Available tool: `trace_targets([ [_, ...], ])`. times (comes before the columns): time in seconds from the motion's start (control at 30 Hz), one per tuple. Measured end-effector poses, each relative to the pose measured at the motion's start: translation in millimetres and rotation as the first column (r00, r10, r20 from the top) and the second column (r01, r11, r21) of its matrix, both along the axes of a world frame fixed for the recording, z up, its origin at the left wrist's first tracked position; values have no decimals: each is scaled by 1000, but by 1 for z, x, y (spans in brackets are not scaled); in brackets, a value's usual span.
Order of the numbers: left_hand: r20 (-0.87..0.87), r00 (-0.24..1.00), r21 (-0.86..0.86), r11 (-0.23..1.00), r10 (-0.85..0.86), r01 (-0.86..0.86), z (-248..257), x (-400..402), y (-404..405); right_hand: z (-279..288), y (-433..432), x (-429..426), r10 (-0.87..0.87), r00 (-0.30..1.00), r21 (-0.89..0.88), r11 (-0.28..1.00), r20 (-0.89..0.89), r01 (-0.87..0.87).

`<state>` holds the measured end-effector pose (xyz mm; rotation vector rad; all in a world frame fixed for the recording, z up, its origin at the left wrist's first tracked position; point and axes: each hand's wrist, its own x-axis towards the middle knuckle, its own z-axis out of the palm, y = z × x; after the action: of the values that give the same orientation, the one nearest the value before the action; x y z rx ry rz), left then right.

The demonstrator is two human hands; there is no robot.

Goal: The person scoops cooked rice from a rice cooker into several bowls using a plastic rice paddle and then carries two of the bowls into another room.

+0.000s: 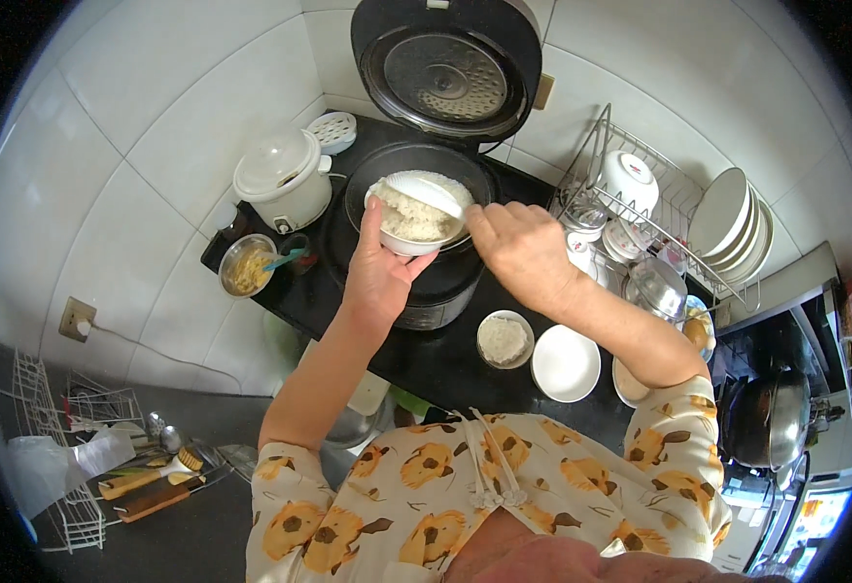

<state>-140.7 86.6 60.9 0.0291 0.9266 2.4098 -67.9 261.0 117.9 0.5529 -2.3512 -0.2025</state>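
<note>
My left hand point(382, 273) holds a white bowl point(412, 246) with cooked rice point(412, 220) in it, over the open rice cooker point(426, 315). In my right hand point(520, 244) is the handle end of a white rice paddle point(426, 191), its blade lying over the rice in the bowl. Behind the bowl is the cooker's dark inner pot point(367, 171), and its lid point(444, 69) stands raised. To the right of the cooker, a bowl of rice point(504, 340) sits beside an empty white bowl point(566, 364) on the black counter.
A white lidded electric pot point(283, 182) and a metal bowl of yellowish food point(247, 267) stand at the left. A wire dish rack point(663, 164) with bowls and plates point(725, 218) is at the right. Another bowl point(628, 382) is partly under my right forearm. Utensils point(156, 481) lie at lower left.
</note>
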Motion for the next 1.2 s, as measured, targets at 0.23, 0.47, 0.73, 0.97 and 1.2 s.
trace_targets([
  [0.23, -137, 988, 101, 991, -74, 88, 3, 17, 10, 1, 12, 47, -81, 997, -13, 997, -3, 81],
  [0.47, -145, 969, 157, 963, -198, 220, -7, 54, 9, 2, 46, 105, -129, 987, -610, 776, 92, 158],
  [0.73, -133, 873, 67, 874, -470, 481, -49, 118, 26, -89, 73, 185, 409, 875, -950, -51, 260, 307],
  [0.97, 87, 600, 40, 605, -795, 796, -100, 171, 77, -117, 64, 274, 356, 876, -768, -440, 326, 465],
  [1.2, 246, 247, -47, 243, -937, 969, -168, 219, 125, -161, 75, 357, 155, 826, -638, -565, 541, 524],
])
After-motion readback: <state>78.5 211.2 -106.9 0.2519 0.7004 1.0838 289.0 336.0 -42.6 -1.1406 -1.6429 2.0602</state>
